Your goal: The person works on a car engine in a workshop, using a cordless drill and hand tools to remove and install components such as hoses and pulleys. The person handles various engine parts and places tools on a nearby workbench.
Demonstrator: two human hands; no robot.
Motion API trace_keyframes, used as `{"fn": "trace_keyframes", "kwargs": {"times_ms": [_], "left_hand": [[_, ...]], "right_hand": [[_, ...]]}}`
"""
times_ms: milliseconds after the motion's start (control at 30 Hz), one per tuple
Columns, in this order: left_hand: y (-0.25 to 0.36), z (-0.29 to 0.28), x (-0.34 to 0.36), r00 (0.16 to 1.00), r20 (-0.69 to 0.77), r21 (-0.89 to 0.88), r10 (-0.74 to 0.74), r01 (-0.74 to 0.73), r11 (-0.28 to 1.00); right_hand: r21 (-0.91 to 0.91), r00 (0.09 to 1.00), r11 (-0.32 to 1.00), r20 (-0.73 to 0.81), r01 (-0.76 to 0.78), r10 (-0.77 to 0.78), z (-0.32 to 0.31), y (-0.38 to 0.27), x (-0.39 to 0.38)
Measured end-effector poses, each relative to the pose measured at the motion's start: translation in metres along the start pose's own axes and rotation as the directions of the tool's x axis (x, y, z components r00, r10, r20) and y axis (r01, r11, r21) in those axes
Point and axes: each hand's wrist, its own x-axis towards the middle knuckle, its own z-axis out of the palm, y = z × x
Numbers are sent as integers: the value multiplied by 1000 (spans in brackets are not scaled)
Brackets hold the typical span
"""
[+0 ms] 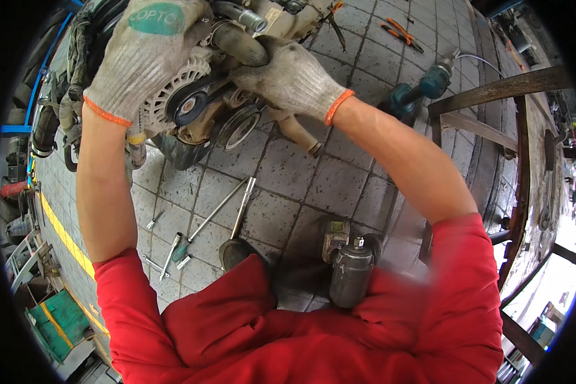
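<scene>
A car engine (256, 115) fills the top left, with an alternator (173, 89), round pulleys and a dark belt. Both my hands wear grey knit gloves with orange cuffs. My left hand (148, 54) reaches over the alternator from above; its fingertips are hidden behind the glove and engine parts. Beside a thick bent hose (240, 43), my right hand (288, 75) has its fingers curled in. Its thumb side is close to the belt, and whatever those fingers hold is hidden. The front pulley (242, 131) lies below my right hand.
On the tiles lie a long-handled ratchet (242, 208), a green-handled screwdriver (181, 249), a wrench (153, 265) and orange-handled pliers (402, 33). A teal power tool (422, 89) stands by a wooden frame (505, 86). A grey power tool (352, 272) is near my right leg.
</scene>
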Motion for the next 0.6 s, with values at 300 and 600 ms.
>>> {"fn": "trace_keyframes", "kwargs": {"times_ms": [300, 600], "left_hand": [[-33, 27, 6, 992, -8, 3, 126, -126, 992], [-27, 41, 8, 993, 108, 119, 46, -59, 991]], "right_hand": [[68, 987, 985, -10, -158, 159, -11, -9, 8], [78, 980, 977, 11, -200, 200, -22, -9, 7]]}}
